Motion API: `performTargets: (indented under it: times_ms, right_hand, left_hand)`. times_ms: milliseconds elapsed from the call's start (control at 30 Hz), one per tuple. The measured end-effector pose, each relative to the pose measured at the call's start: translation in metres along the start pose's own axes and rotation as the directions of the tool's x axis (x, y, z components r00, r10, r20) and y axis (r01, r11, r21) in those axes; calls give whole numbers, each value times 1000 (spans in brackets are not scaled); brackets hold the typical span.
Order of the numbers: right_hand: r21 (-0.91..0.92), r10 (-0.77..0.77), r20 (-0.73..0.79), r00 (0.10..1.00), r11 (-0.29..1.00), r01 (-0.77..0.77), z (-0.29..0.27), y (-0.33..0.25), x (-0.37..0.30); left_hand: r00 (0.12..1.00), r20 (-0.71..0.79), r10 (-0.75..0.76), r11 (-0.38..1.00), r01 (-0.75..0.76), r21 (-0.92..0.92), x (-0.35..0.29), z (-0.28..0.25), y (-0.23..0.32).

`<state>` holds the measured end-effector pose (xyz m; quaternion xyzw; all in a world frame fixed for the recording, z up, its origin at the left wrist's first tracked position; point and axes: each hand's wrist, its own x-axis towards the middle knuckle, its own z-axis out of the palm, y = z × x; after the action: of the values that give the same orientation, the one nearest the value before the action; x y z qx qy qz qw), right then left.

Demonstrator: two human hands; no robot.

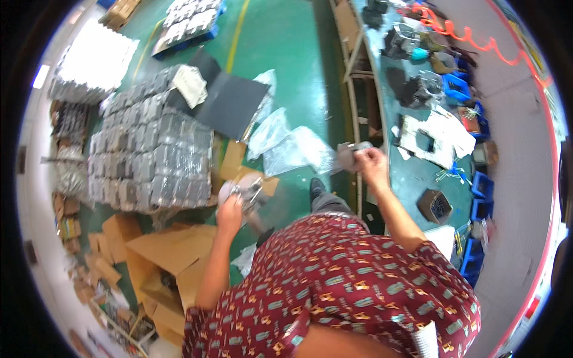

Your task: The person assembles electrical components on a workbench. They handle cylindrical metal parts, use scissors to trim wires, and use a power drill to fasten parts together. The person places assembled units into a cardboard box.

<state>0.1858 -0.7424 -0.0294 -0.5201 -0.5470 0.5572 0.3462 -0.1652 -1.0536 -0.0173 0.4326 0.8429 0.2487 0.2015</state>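
So we've got both hands busy here. Our left hand [229, 215] is clamped on a silvery-grey part [248, 190], which sticks out just past the fingertips, kinda blurry. Our right hand [374, 167] is pinching a greyish piece [347, 157], sitting left of that grip; can't tell what it is. Clear plastic [292, 148] lies beyond and between the two grips, a plastic-wrapped stack [179, 161] left of the left one, and a green workbench [399, 206] right of the right one.
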Motion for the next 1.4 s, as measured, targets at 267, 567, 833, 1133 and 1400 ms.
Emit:
performTargets:
  times_ms: [267,567,833,1133,1400]
  right_hand:
    - [172,157,-139,978,976,-132,-50,-20,62]
    - [556,385,-279,880,812,-179,-41,17,65]
    - [755,565,-428,705,653,-65,-9,25,132]
    - [744,600,-656,459,616,258,-12,-8,274]
    - [784,614,-603,509,572,240,-43,30,309]
  left_hand:
    - [728,191,658,642,-675,363,188,-29,146]
    - [436,445,782,289,-886,362,323,-25,203]
    - [610,447,655,589,-782,205,425,5,162]
    - [731,531,429,747,-618,247,519,-16,97]
    - [707,556,438,733,-639,235,594,-20,114]
